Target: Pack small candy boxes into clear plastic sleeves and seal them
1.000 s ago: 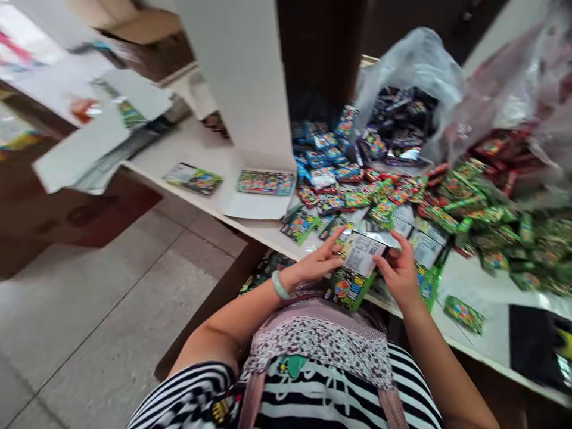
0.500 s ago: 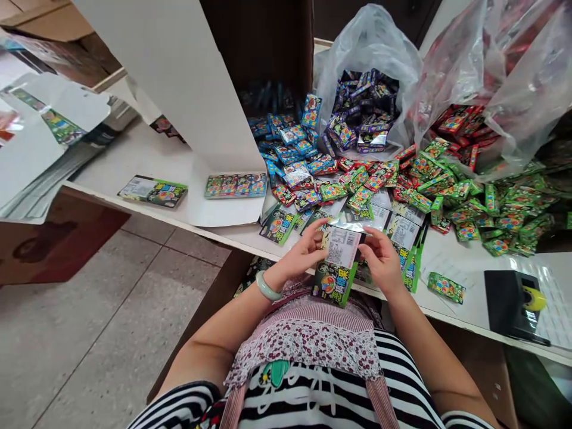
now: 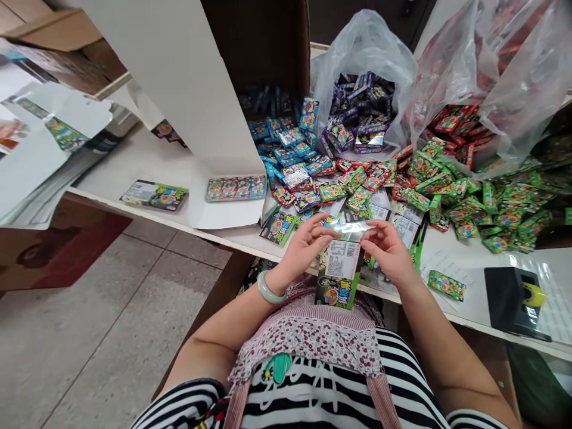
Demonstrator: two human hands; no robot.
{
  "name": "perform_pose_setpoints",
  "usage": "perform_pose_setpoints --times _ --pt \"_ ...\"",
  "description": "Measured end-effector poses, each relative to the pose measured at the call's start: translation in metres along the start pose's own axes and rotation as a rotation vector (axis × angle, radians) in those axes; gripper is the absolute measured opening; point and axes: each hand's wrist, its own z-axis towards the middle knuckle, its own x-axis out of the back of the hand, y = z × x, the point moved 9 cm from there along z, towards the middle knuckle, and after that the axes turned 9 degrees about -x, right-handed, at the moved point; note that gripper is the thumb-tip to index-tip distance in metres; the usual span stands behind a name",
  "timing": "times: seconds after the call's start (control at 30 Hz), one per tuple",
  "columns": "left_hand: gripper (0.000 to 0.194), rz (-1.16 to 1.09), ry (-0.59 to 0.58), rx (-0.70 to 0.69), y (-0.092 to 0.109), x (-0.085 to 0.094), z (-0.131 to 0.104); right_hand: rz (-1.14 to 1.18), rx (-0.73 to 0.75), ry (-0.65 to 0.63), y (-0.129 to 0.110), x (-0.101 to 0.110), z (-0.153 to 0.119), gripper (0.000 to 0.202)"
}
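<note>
In front of my apron hangs a flat printed candy packet [image 3: 340,267], black and green with a white label and a clear plastic top. My left hand [image 3: 307,247] pinches the left side of that clear top. Its right side is held between the thumb and fingers of my right hand [image 3: 389,253]. Light glints off the plastic between the two hands. Beneath and behind them, more packets of the same print [image 3: 277,226] lie along the table edge, partly covered by small candy boxes [image 3: 331,191].
Blue boxes [image 3: 290,137] spill from a dark carton. Plastic bags hold purple boxes [image 3: 364,107] and red boxes [image 3: 456,122]; green boxes [image 3: 509,205] are heaped at right. A tape dispenser [image 3: 513,301], a taped row of boxes [image 3: 236,188] and another packet [image 3: 154,195] lie on the table.
Both hands have shifted from the packet's printed sides up to its clear top, which now shows stretched between the fingers. The printed part hangs slightly lower and straighter.
</note>
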Motion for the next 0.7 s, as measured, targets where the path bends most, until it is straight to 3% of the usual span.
perform_pose_setpoints --times 0.2,0.3,0.5,0.7 --pt "0.029 0.001 -0.015 0.037 0.005 0.0 -0.002 -0.231 0.164 -0.046 -0.033 -0.01 -0.013 0.012" --pt "0.031 0.017 -0.008 0.052 0.007 0.0 0.001 -0.295 0.148 -0.055 -0.043 -0.011 -0.011 0.013" --pt "0.021 0.105 -0.056 0.0 0.012 -0.002 0.006 -0.376 0.112 -0.155 -0.043 -0.019 -0.001 0.012" --pt "0.019 0.156 -0.066 0.014 0.016 -0.003 0.012 -0.282 -0.015 -0.171 -0.035 -0.021 0.004 0.016"
